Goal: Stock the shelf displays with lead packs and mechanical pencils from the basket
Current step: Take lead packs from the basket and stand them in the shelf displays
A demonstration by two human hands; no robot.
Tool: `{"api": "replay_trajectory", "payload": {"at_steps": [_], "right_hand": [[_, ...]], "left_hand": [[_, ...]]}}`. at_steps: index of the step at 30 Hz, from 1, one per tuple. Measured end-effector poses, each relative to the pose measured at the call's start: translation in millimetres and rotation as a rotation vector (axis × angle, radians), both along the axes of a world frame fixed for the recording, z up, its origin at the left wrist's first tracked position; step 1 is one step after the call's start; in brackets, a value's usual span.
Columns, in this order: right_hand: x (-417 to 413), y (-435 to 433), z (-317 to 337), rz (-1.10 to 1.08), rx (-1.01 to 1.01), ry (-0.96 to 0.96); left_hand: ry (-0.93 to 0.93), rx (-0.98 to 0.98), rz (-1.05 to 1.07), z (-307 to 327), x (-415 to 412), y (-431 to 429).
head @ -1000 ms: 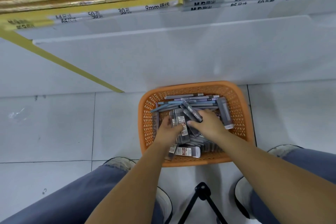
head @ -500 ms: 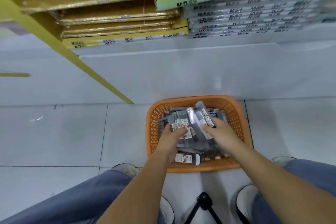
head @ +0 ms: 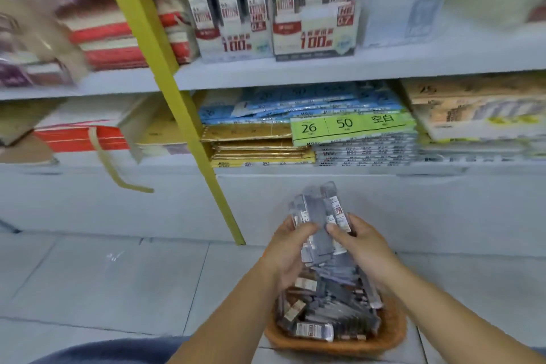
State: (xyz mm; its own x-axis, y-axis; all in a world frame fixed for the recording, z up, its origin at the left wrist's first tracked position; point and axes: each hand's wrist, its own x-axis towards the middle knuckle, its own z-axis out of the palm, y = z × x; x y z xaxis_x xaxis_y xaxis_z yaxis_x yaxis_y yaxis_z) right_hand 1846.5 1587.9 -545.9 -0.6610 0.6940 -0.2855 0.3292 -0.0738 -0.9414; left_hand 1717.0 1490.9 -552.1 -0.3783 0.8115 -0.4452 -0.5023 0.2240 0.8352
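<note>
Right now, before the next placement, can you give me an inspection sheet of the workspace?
Surface: pale tiled floor; the orange basket stands on it.
Job's things: bundle of lead packs held above the basket; more packs heaped inside it; display boxes of lead packs on the upper shelf. Pencils not made out.
Clutter: loose tan strap hanging at left.
Hands: left hand and right hand both grip the bundle.
Cables: nothing seen.
Surroundings: yellow upright; stacked paper packs under a green label; blurred red-and-white goods at left.
</note>
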Motion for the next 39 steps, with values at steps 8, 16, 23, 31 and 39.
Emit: {"api": "replay_trajectory", "payload": {"at_steps": [8, 16, 23, 31, 39], "right_hand": [[-7, 18, 115, 0.135, 0.127, 0.152], [-20, 50, 180, 0.144, 0.239, 0.331], [-39, 49, 196, 0.129, 0.3, 0.436], [-57, 55, 260, 0.013, 0.498, 0.581], [-107, 84, 343, 0.008, 1.155, 0.455]], "left_hand": [[0.211, 0.154, 0.036, 116, -11, 6], [0.236, 0.299, 0.113, 169, -37, 19], [0.223, 0.342, 0.174, 180, -43, 29], [0.229, 0.442, 0.305, 208, -68, 33], [0.194, 0.588, 0.447, 222, -91, 39]]}}
